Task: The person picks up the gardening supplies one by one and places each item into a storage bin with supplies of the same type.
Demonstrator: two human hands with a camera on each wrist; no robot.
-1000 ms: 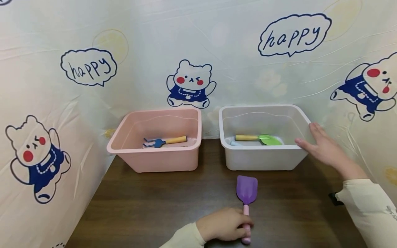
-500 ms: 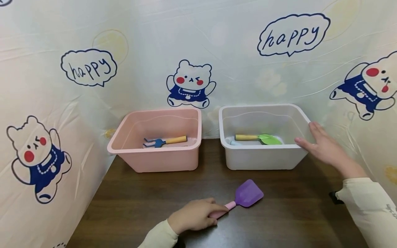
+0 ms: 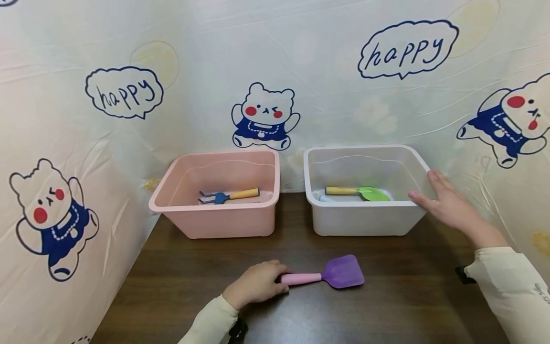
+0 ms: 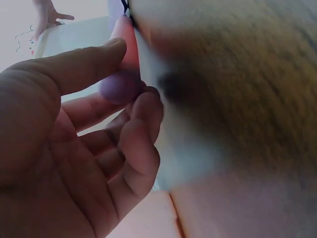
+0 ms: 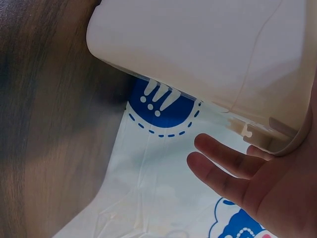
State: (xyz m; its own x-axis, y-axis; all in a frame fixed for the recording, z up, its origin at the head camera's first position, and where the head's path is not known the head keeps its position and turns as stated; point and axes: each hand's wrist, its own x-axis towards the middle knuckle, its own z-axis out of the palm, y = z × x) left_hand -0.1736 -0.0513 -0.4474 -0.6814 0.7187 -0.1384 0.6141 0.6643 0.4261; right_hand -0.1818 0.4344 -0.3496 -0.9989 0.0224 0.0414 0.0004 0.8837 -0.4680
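A toy shovel (image 3: pixel 343 271) with a purple blade and pink handle lies crosswise on the dark wooden table, blade to the right. My left hand (image 3: pixel 256 283) holds the end of its handle; in the left wrist view, thumb and fingers are around the handle's rounded tip (image 4: pixel 119 88). At the right side of the white bin (image 3: pixel 360 221), my right hand (image 3: pixel 449 205) rests against the rim. Its fingers (image 5: pixel 225 174) look straight in the right wrist view, outside the bin wall. Inside that bin lies a green trowel (image 3: pixel 375 193) with a yellow handle, beside something pale blue, partly hidden.
To the left stands a pink bin (image 3: pixel 232 224) holding a blue hand fork (image 3: pixel 221 197) with a yellow handle. Behind both bins hangs a pale sheet (image 3: pixel 331 95) printed with bears, which also runs along the sides. The wooden table (image 3: pixel 180 267) stretches in front.
My left hand has moved left and slightly away from me, turning the shovel from pointing at the bins to lying crosswise. The right hand has stayed at the white bin's rim.
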